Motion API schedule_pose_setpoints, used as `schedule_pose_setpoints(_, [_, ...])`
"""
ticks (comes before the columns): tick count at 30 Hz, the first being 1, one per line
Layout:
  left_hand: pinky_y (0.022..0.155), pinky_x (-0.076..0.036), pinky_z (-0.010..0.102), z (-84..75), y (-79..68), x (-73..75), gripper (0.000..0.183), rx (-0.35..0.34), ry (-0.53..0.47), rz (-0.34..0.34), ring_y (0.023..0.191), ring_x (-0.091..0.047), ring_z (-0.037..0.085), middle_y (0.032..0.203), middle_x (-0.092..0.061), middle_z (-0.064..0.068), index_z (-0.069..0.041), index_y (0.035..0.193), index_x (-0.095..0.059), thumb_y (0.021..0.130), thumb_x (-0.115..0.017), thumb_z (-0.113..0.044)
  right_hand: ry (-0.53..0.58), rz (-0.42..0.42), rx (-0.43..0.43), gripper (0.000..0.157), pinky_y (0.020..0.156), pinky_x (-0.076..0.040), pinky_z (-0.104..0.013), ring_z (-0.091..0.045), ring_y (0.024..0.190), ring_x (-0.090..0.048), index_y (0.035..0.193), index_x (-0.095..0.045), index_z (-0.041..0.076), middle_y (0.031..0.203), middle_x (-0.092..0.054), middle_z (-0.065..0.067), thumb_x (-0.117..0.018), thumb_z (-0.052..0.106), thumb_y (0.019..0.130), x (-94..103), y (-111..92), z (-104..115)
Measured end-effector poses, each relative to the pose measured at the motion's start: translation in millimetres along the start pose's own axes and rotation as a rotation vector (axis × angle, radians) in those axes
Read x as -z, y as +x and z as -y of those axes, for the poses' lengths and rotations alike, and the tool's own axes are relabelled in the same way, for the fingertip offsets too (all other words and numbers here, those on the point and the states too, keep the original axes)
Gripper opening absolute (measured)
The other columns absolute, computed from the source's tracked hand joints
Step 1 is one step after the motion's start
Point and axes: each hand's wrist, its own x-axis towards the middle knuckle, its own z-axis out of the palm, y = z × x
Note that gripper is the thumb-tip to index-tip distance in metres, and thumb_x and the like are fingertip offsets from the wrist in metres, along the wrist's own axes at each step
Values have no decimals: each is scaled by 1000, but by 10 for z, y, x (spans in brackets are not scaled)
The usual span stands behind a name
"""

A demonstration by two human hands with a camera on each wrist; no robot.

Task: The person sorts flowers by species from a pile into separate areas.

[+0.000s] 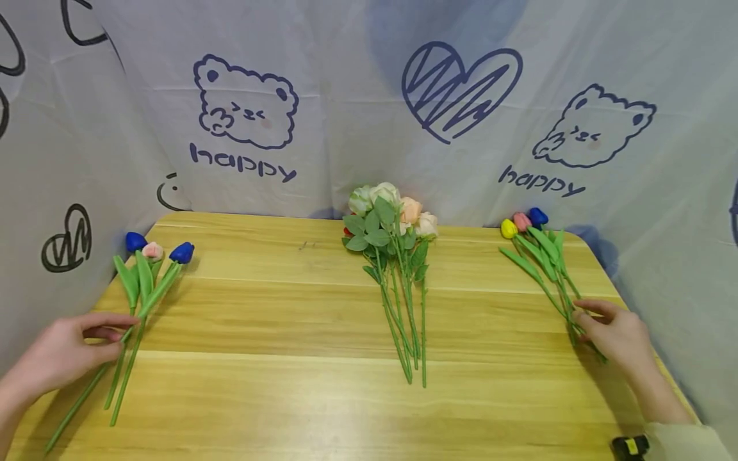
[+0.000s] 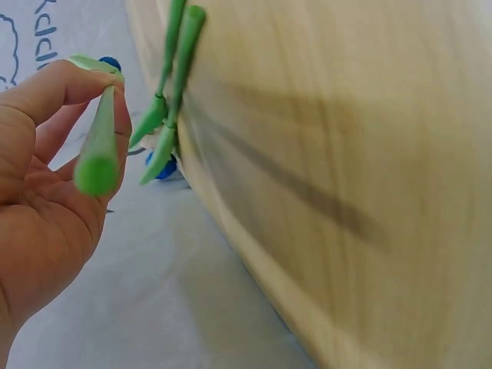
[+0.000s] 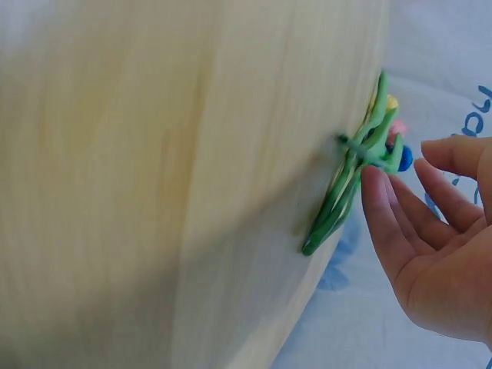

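My left hand (image 1: 75, 352) pinches the green stem of a blue tulip (image 1: 182, 253) between thumb and fingers. In the left wrist view that stem (image 2: 98, 165) points toward the camera, lifted off the wood. Beside it lie another blue tulip (image 1: 135, 241) and a pale pink tulip (image 1: 152, 250). At the right, my right hand (image 1: 617, 336) is by the stems of a yellow tulip (image 1: 508, 228), a pink tulip (image 1: 521, 221) and a blue tulip (image 1: 538, 217). The right wrist view shows its fingers (image 3: 446, 192) apart, with a gap between thumb and forefinger.
Several roses (image 1: 385, 195) in white, peach and red lie at the table's middle back, stems toward me. The wooden table (image 1: 259, 397) has rounded back corners. A pale cloth (image 1: 357, 128) with drawn bears and hearts hangs behind and at the sides.
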Motion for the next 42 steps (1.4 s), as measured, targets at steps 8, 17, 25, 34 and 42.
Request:
schedule_pose_setpoints(8, [58, -51, 23, -295, 93, 5, 42, 88, -53, -53, 82, -51, -19, 115, -72, 23, 0, 135, -67, 95, -74, -11, 118, -201, 33, 45, 39, -40, -32, 3, 70, -65, 138, -67, 8, 106, -77, 0, -64, 37, 103, -70, -67, 210])
schedule_pose_setpoints(17, [48, -40, 28, -724, 257, -56, 42, 131, -269, -185, 88, -56, -15, 97, -68, -29, -13, 138, -68, 97, -70, -16, 418, -315, 111, 37, 63, -54, -13, 3, 80, -71, 137, -69, 11, 105, -68, 25, -69, 24, 102, -279, -133, 692])
schedule_pose_setpoints(25, [57, -48, 14, -1198, 492, -258, 42, 61, -506, -254, 96, -62, -10, 104, -66, -28, -6, 138, -67, 97, -72, -10, 611, -354, 258, 29, 73, -59, -17, -3, 89, -71, 128, -73, 3, 109, -74, 16, -71, 7, 99, -565, -156, 1119])
schedule_pose_setpoints(34, [66, -53, 17, -1785, 779, -644, 41, -34, -647, -204, 100, -64, 1, 113, -70, -10, -3, 135, -69, 95, -73, -5, 671, -209, 388, 27, 79, -61, -24, -9, 95, -71, 129, -72, 6, 118, -74, 5, -66, 7, 102, -901, -243, 1506])
schedule_pose_setpoints(42, [71, -54, 18, -2238, 984, -1007, 40, -102, -773, -105, 103, -64, 10, 128, -67, 19, 0, 132, -70, 92, -71, 3, 724, -77, 448, 28, 79, -62, -30, -21, 102, -71, 129, -71, 6, 129, -69, -13, -68, 6, 101, -1178, -358, 1809])
